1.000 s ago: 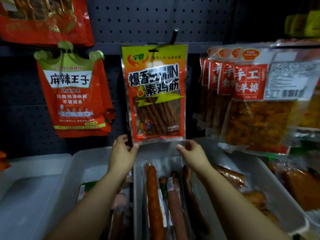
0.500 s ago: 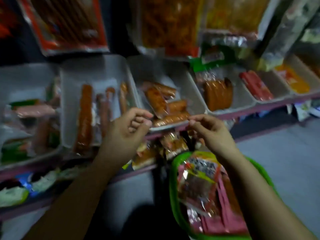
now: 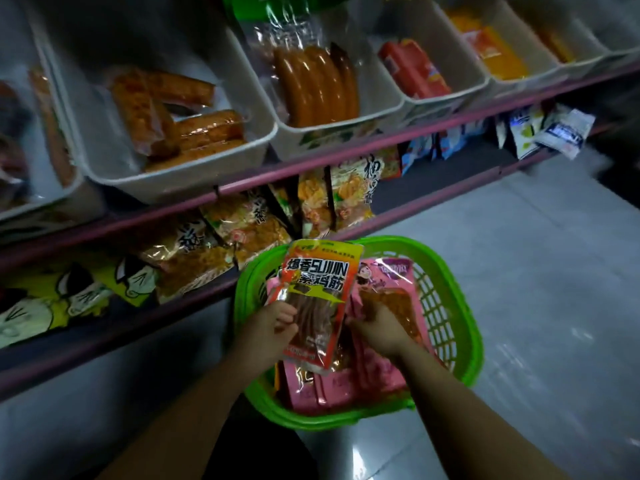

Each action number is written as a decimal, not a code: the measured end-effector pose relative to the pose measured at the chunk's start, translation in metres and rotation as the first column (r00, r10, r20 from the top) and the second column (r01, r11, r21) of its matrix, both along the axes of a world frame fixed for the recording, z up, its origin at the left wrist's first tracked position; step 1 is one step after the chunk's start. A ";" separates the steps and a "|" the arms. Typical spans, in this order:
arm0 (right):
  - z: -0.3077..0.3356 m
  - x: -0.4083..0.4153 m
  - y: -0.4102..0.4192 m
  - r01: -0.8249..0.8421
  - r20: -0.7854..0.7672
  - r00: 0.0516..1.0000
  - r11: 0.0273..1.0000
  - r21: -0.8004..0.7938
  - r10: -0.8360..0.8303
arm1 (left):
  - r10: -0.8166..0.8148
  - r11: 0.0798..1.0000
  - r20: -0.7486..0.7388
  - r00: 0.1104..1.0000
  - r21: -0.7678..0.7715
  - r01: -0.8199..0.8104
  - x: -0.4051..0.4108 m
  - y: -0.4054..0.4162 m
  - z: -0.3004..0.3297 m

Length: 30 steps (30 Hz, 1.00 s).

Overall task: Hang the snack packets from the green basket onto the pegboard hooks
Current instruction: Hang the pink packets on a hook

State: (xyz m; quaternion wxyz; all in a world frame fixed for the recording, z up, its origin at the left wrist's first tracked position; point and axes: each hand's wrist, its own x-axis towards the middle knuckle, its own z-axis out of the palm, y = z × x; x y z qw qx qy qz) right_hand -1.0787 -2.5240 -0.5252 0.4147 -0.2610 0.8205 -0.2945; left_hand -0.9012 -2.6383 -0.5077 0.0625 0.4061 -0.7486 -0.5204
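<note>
Head view. Fingers of left hand pinch the orange-and-yellow plastic snack packet at its left edge. Packet over the green slotted plastic basket, long axis near vertical, header up, tilted slightly right. Right hand curls round its right edge; pink foil packets beneath.

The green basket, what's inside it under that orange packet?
In the green basket, pink snack packets lie under the orange packet that the left hand grips. The right hand reaches among them. Anything below the pink packets is covered.
</note>
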 end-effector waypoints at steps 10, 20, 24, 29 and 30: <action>-0.044 -0.003 -0.049 0.310 0.191 0.942 0.931 -0.191 -0.275 | 0.179 0.980 0.037 0.983 0.085 -0.182 -0.023 -0.036 -0.049; -0.018 -0.006 -0.014 0.381 0.562 0.822 0.827 -0.414 -0.097 | 0.211 0.950 -0.135 0.968 0.263 -0.170 -0.030 -0.036 -0.039; -0.035 -0.046 -0.001 0.318 0.003 0.943 0.900 -0.299 -0.332 | 0.338 0.927 -0.222 0.914 0.248 -0.283 -0.025 -0.029 -0.042; -0.076 -0.073 0.020 0.239 -0.201 0.959 0.954 0.181 -0.202 | 0.489 0.850 -0.168 0.856 0.312 -0.425 -0.015 -0.030 -0.048; -0.080 -0.072 0.020 0.235 -0.168 0.965 0.952 0.197 -0.203 | 0.507 0.836 -0.161 0.847 0.329 -0.438 -0.013 -0.031 -0.049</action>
